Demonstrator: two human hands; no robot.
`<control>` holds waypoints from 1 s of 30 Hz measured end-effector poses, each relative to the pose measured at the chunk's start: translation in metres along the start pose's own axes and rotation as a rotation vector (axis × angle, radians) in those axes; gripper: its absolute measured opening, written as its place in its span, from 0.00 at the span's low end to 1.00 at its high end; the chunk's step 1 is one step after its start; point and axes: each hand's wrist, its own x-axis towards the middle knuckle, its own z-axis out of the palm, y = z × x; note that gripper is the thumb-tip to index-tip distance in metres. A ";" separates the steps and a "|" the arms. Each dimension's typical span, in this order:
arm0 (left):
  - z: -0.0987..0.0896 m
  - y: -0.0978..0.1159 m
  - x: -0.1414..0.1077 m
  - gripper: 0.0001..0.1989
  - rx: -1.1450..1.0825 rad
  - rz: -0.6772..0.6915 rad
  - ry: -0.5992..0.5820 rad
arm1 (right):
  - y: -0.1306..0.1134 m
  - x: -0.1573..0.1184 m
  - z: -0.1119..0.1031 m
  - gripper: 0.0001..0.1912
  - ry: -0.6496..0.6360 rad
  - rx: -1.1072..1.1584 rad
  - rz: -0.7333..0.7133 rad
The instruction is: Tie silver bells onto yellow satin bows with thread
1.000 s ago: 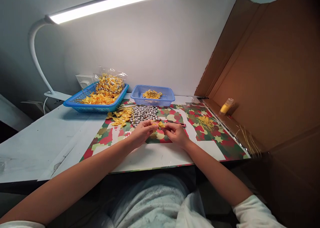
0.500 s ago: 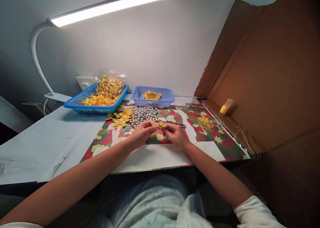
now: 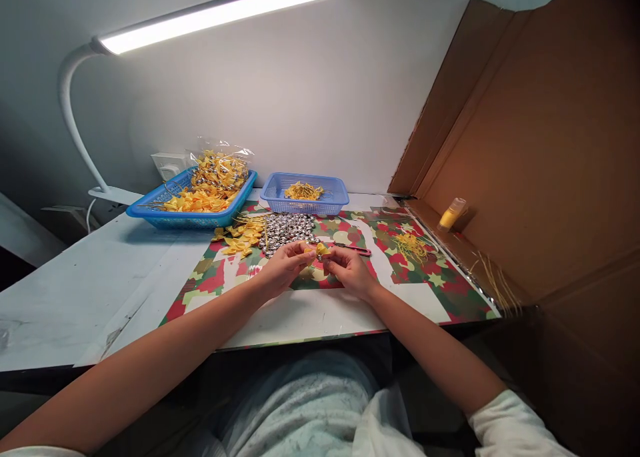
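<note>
Between my two hands is a small yellow ribbon bow [image 3: 323, 249], with something silvery at its lower side. My left hand [image 3: 286, 266] pinches its left side between thumb and fingers. On the right side, my right hand [image 3: 352, 270] grips it with closed fingertips. Just behind my hands lie many silver bells [image 3: 287, 230] in a patch, with a pile of yellow bows [image 3: 241, 235] to their left. A red and black cutter [image 3: 356, 249] rests behind my right hand.
A blue basket [image 3: 180, 222] of yellow bows stands back left, a smaller basket [image 3: 305, 207] at centre back. Yellow ties [image 3: 411, 247] lie right, near a yellow-filled bottle [image 3: 453, 214] and cardboard wall [image 3: 540, 143]. A lamp [image 3: 225, 15] hangs above.
The bow between my fingertips has turned slightly. Both hands stay in nearly the same place.
</note>
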 end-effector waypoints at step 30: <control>-0.001 0.001 0.000 0.13 -0.011 -0.052 0.022 | -0.004 0.000 -0.006 0.09 0.022 -0.240 -0.098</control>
